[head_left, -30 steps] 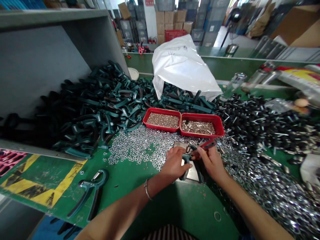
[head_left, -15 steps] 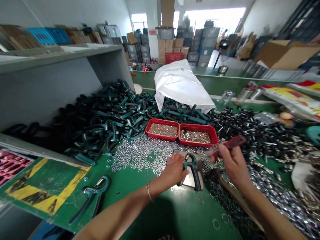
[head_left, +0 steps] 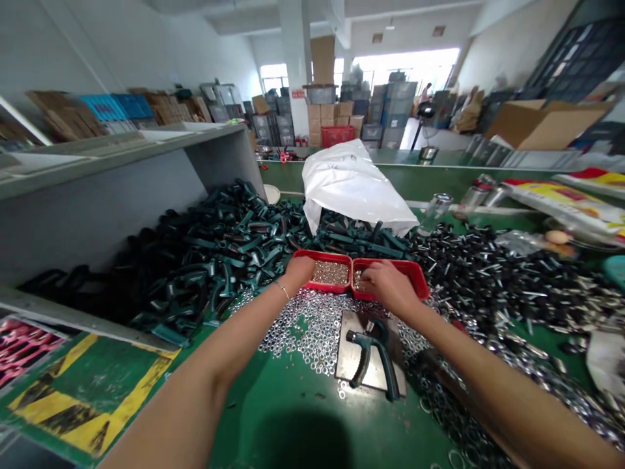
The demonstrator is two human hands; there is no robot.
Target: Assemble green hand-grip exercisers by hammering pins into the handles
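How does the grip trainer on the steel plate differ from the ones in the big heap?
The grip trainer lies alone on a steel plate, while the heap of grip trainers is a tangled mass. The single one lies nearer the person than the heap. Both share a dark green colour and two-handled shape.

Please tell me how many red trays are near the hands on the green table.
2. One red tray lies at the left hand, and the other red tray lies beside it, at the right hand.

Left hand reaching into the left compartment of a red divided tray; right hand reaching into its right compartment; teal spring hand exerciser lying on a steel plate, loose steel nuts surrounding it.
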